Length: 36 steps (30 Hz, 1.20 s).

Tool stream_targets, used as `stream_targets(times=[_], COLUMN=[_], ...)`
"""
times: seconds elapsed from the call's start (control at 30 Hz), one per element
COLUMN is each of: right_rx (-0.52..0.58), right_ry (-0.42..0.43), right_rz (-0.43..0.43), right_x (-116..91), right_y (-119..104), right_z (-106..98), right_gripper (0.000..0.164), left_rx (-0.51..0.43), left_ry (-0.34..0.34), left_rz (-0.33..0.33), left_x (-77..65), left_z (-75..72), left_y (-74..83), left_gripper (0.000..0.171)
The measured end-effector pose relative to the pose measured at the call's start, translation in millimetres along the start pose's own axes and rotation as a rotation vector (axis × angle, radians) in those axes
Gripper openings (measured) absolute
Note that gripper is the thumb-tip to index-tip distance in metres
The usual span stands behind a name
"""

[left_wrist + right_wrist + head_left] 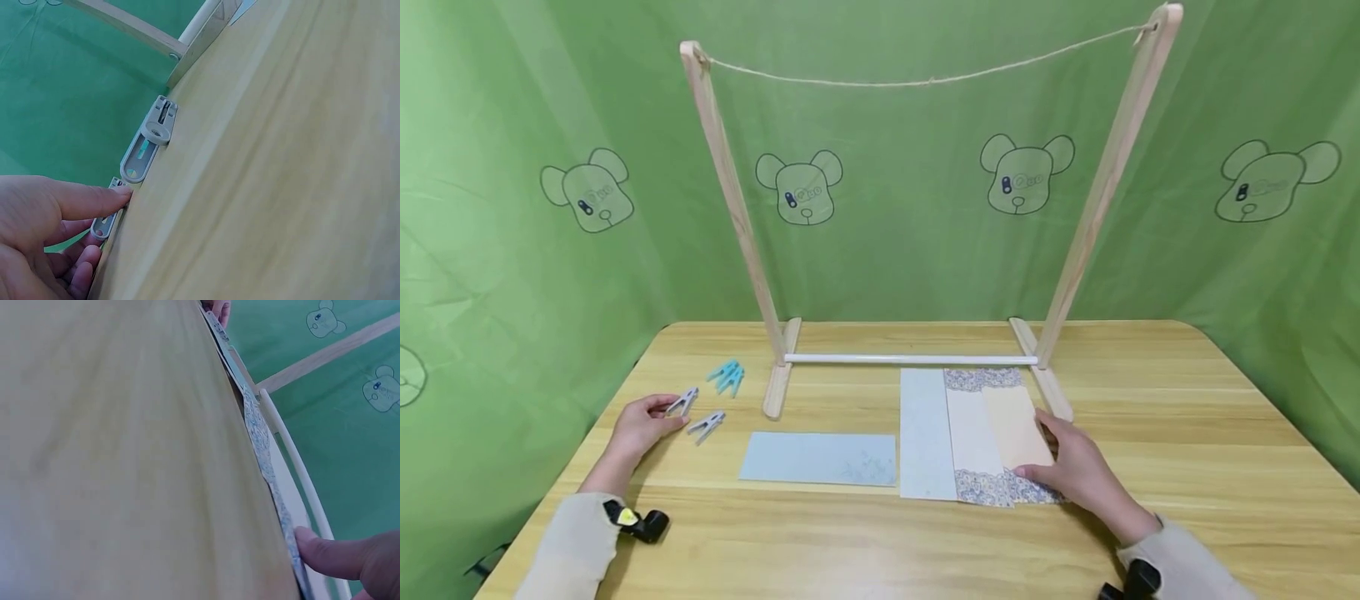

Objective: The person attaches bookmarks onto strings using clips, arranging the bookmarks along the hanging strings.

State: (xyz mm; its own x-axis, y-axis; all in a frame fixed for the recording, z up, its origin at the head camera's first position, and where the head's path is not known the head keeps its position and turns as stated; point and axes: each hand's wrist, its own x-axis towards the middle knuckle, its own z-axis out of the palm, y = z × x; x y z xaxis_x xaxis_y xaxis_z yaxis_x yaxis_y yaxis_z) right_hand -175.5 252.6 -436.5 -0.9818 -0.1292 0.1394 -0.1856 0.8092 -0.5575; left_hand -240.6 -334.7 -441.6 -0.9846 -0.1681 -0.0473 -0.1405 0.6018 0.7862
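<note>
Gray clip (684, 400) is pinched by left grip (642, 425); right grip (1081, 463), thumb atop, holds patterned card (1011, 417).

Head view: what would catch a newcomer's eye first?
Probably the wooden frame standing on the table, with a string sagging across its top. Behind it, cartoon bear faces dot the green backdrop. Toward the right, the right hand touches patterned strips.

Left sleeve (568, 546) pale beige, by the worktop's (850, 550) left edge, cuff bearing black, round-ended wrist mount (643, 526) with yellow patch (627, 517); right sleeve (1183, 567) likewise beige, black mount (1138, 580) partly cropped.
</note>
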Motion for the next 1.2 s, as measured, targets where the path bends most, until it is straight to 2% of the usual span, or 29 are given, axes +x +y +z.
stream_targets(times=[0.3, 0.4, 0.47, 0.53, 0.67, 0.73, 0.9, 1.2], right_rx=[-0.024, 0.013, 0.066, 0.138, 0.254, 0.311, 0.464, 0.694], right_ry=[-0.062, -0.097, -0.112, -0.128, -0.138, -0.143, -0.157, -0.29], right_rz=[0.023, 0.045, 0.069, 0.1, 0.154, 0.175, 0.223, 0.266], right_x=[7, 11, 13, 15, 18, 18, 20, 19], right_y=[1, 4, 8, 11, 18, 22, 28, 34], right_z=[-2, -5, -9, -12, -18, -19, -22, -32], right_gripper=[0.099, 0.1, 0.096, 0.084, 0.056, 0.048, 0.041, 0.041], left_rx=[0.007, 0.009, 0.007, -0.014, -0.097, -0.133, -0.156, -0.084], left_ry=[0.004, -0.002, -0.004, 0.008, 0.091, 0.146, 0.222, 0.186], left_rz=[-0.005, -0.004, -0.003, -0.005, -0.022, -0.028, -0.019, 0.035], left_x=[-0.6, -0.7, -0.6, -0.3, 1.5, 2.0, -0.6, -7.5], left_z=[0.2, -0.6, -1.6, -1.9, -1.3, -1.0, -0.4, 4.2], left_y=[0.7, 0.5, 0.6, 1.3, 4.4, 7.1, 16.8, 32.0], left_gripper=[0.052, 0.051, 0.05, 0.049, 0.047, 0.045, 0.044, 0.049])
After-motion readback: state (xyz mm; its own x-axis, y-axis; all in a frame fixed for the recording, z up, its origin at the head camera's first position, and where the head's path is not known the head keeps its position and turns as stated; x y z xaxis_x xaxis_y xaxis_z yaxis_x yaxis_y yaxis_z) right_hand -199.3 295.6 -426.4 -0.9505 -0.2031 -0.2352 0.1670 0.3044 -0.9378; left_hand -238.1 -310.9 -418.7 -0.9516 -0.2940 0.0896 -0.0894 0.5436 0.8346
